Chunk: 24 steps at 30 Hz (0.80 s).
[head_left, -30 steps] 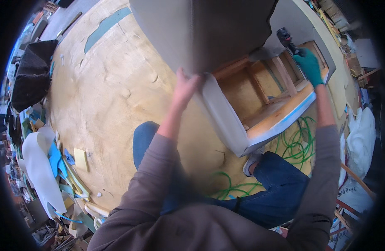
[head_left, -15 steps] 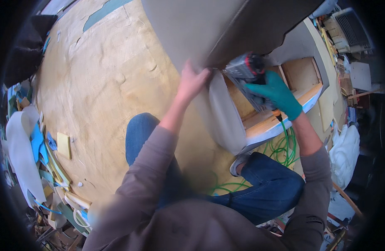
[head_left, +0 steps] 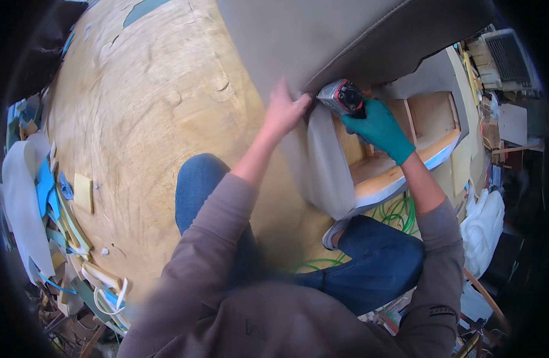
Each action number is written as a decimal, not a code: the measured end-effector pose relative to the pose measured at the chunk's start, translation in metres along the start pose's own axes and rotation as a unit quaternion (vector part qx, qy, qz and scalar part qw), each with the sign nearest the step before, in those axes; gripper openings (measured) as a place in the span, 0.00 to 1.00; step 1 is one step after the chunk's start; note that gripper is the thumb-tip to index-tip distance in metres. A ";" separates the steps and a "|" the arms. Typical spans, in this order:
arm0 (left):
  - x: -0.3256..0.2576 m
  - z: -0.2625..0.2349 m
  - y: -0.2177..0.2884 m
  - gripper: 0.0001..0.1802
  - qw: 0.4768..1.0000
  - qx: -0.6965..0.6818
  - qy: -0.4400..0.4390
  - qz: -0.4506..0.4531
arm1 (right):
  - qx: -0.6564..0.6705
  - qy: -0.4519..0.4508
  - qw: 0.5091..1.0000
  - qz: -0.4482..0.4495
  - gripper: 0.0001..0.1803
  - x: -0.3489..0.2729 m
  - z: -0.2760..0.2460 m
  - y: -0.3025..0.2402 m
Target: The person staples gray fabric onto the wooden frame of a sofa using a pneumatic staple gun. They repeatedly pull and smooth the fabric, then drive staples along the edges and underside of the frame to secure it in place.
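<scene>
A grey upholstery cover (head_left: 268,45) with a stitched seam hangs over a padded furniture piece that has an open wooden frame (head_left: 377,182). My bare left hand (head_left: 283,114) pinches the cover's edge at the frame's near left corner. My right hand (head_left: 382,132), in a teal glove, is wrapped round an air staple gun (head_left: 340,95) with a black and red head. The gun's nose points left at the cover, close beside my left fingertips. Whether it touches the material I cannot tell. Part of the gun's handle is hidden by the glove.
A green air hose (head_left: 400,213) lies coiled below the frame, by my bent leg. Foam and fabric scraps (head_left: 30,203) are heaped at the left edge of the tan work surface (head_left: 143,137). A white plastic bag (head_left: 483,221) and wooden strips lie at the right.
The staple gun has moved left and slightly up, its head turned toward my left hand. My left hand has stayed at the cover's edge. The whole view has shifted a little.
</scene>
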State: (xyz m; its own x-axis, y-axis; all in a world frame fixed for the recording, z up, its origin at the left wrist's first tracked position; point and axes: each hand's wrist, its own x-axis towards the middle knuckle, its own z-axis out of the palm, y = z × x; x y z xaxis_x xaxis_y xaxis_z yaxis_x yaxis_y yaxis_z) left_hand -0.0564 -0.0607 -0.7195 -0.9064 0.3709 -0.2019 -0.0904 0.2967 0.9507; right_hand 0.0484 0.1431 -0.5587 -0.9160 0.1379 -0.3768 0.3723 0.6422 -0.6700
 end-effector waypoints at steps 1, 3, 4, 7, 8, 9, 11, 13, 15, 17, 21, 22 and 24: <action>0.000 0.000 -0.001 0.59 1.000 -0.009 -0.011 -0.005 | 0.002 -0.005 1.000 -0.002 0.18 0.001 0.000 0.000; -0.001 0.000 -0.002 0.59 1.000 0.005 0.016 0.019 | 0.010 -0.010 1.000 0.001 0.18 0.001 0.001 0.002; -0.001 0.000 -0.003 0.59 0.999 0.016 0.025 0.025 | 0.016 -0.011 1.000 0.006 0.18 0.001 0.001 0.002; -0.001 0.001 -0.004 0.58 0.999 -0.020 0.019 0.027 | 0.048 -0.006 0.999 0.012 0.18 0.003 0.000 0.004; -0.001 0.002 -0.004 0.58 1.000 -0.015 0.011 0.012 | 0.061 -0.011 0.998 0.013 0.18 0.004 0.001 0.004; 0.000 0.002 -0.005 0.58 1.000 -0.013 0.008 0.002 | 0.052 -0.018 0.998 0.029 0.18 0.006 0.000 0.005; 0.001 0.003 -0.006 0.57 1.000 -0.019 0.003 -0.007 | 0.041 -0.041 0.997 0.059 0.19 0.009 -0.006 0.008; 0.003 0.004 -0.007 0.57 0.999 -0.033 0.002 0.002 | -0.012 -0.043 0.997 0.059 0.20 0.015 -0.007 0.011; 0.003 0.004 -0.007 0.56 0.999 -0.049 0.008 0.020 | -0.020 -0.036 0.998 0.043 0.21 0.018 -0.008 0.016; 0.002 0.002 -0.004 0.55 0.998 -0.049 0.015 0.034 | 0.015 -0.031 0.999 0.028 0.22 0.018 -0.006 0.020; -0.014 -0.008 0.005 0.54 0.998 -0.013 0.046 0.051 | 0.048 0.027 0.997 -0.054 0.18 0.000 -0.015 0.027; -0.023 -0.010 0.007 0.54 0.997 -0.003 0.054 0.053 | 0.037 0.054 0.995 -0.082 0.18 -0.008 -0.024 0.027; -0.044 -0.013 0.013 0.51 0.974 0.110 0.132 0.148 | 0.010 0.063 0.998 -0.005 0.19 -0.033 -0.049 0.026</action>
State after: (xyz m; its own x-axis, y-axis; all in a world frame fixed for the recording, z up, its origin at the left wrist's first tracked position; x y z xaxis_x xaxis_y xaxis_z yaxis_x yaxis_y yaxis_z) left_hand -0.0226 -0.0845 -0.6956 -0.9568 0.2374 0.1678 0.2543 0.4035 0.8790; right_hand 0.0811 0.1922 -0.5323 -0.9305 0.2273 -0.2872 0.3654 0.6282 -0.6869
